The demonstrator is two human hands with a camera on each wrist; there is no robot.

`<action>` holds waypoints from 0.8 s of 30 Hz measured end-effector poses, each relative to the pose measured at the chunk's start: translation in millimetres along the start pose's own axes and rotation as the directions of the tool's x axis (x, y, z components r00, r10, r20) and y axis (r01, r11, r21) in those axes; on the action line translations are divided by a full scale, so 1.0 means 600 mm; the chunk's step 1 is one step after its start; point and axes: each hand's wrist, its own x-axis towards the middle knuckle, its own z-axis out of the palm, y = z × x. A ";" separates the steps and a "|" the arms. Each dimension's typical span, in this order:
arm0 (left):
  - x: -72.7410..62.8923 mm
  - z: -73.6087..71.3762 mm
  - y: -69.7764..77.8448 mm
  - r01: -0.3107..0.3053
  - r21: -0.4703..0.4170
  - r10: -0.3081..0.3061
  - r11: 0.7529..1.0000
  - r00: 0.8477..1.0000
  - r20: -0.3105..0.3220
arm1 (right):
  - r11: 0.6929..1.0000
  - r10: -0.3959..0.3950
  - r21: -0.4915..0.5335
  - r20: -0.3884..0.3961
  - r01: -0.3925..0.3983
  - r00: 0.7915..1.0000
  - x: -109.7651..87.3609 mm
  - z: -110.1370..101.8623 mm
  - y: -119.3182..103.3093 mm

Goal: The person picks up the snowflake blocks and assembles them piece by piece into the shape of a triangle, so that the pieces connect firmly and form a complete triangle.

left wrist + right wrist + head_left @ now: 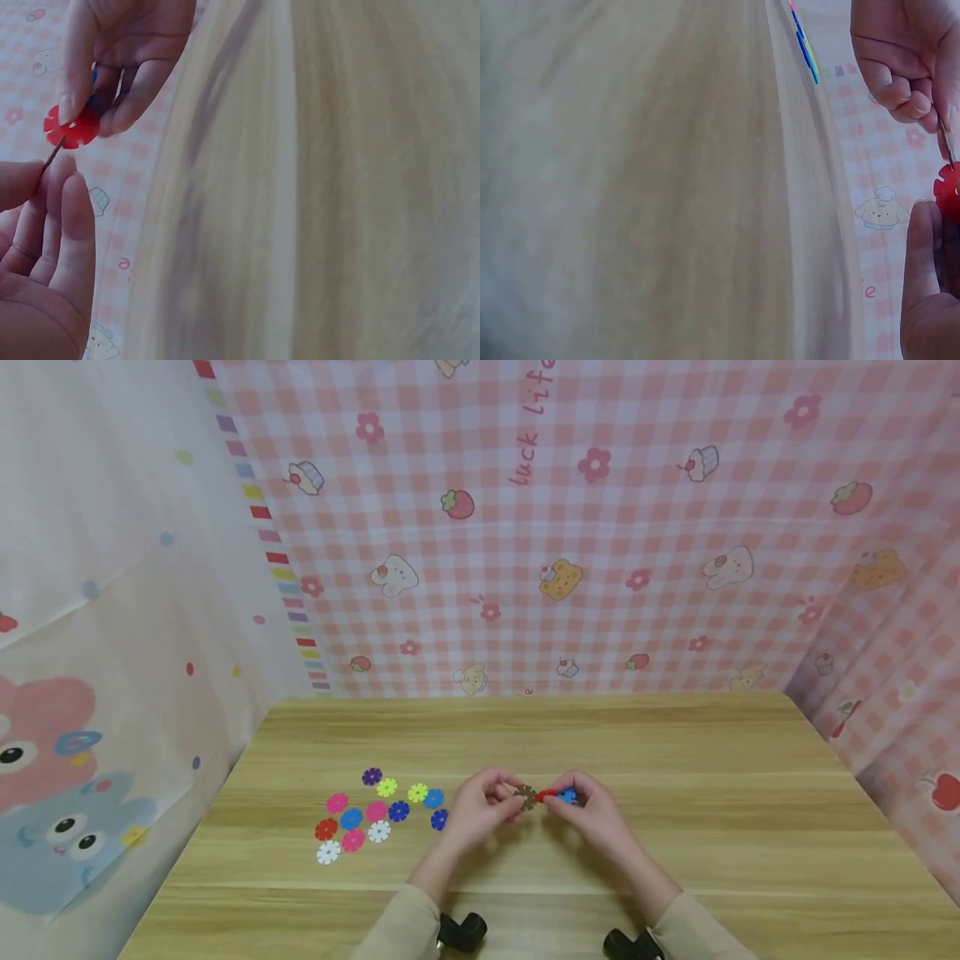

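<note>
Basically, both hands meet right of centre in the lower half of the head view, each clamped on something. Left hand (483, 810) pinches a flat, round, brown notched disc (527, 797) between thumb and fingers; right hand (592, 817) pinches a flat, round, bright red notched disc (77, 129), with a round, blue notched disc (568, 796) showing just beside it, by the same fingers. Brown disc is edge-on in the left wrist view, left side of frame, its tip touching the red one; can't tell if slotted in. Right wrist view has the red disc cut off at the right edge. Lower left of the head view: loose scatter of same-type discs lying flat on the light wood-grain table (712, 827), namely purple (372, 777), two yellow-green (386, 787), two light blue (351, 818), two dark blue (399, 811), three pink (337, 802), one red (326, 829), two white (327, 852). The rightmost dark blue lies just beside the left hand. Beige sleeves (405, 927) and black wrist devices (462, 932) at bottom of frame. Pink-and-white checked cloth (495, 552) with cartoon prints fills upper centre; white printed cloth (127, 602) at left.
</note>
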 end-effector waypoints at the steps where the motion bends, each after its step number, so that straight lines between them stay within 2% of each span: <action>1: 0.000 0.002 -0.001 0.003 -0.019 -0.003 1.000 1.000 -0.004 | 1.000 -0.005 0.005 0.000 0.005 1.000 0.000 0.000 0.000; 9: 0.000 0.020 -0.004 0.042 -0.134 -0.046 0.990 0.999 -0.029 | 0.998 -0.051 0.037 -0.013 0.051 0.999 0.001 0.002 0.003; 13: -0.001 0.023 -0.002 0.048 -0.155 -0.054 0.987 0.998 -0.036 | 0.998 -0.054 0.042 -0.009 0.055 0.998 0.001 0.002 0.002; 18: -0.001 0.023 -0.001 0.061 -0.157 -0.069 0.986 0.996 -0.047 | 0.997 -0.059 -0.050 0.024 0.060 0.998 0.002 -0.001 -0.001; 24: -0.001 0.020 -0.002 0.078 -0.152 -0.090 0.985 0.993 -0.073 | 0.982 -0.078 -0.169 0.080 0.090 0.994 0.005 0.000 -0.003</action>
